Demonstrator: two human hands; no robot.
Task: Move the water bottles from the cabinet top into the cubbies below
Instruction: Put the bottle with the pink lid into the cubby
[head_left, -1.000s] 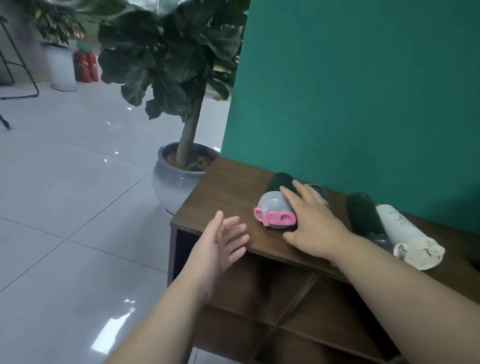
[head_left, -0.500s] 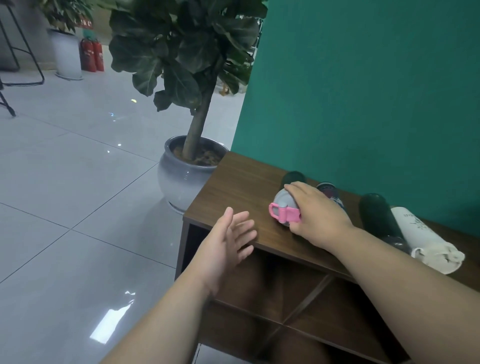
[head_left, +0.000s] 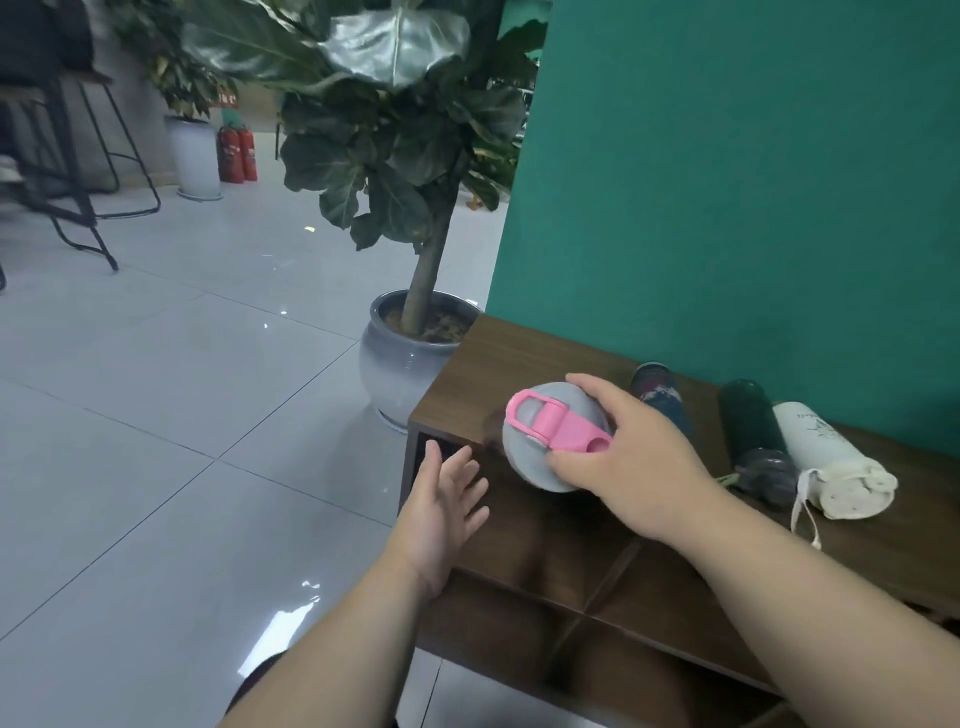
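Left hand (head_left: 441, 514): nearest, fingers spread, empty, beside the cabinet's front corner. Right hand (head_left: 631, 462): grip clamped on the grey bottle with pink strap (head_left: 550, 434), now raised off the cabinet top (head_left: 519, 358) where it lay half a second ago; first transfer is likely under way, cubbies (head_left: 597, 587) below. Beyond, lying flat: patterned bottle (head_left: 657, 395), dark green bottle (head_left: 750, 426), white bottle (head_left: 826, 462).

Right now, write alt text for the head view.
The right hand grips a bottle with a grey lid and pink strap over the wooden cabinet top; the left hand is open by its front edge. Three bottles lie behind: patterned, dark green, white.
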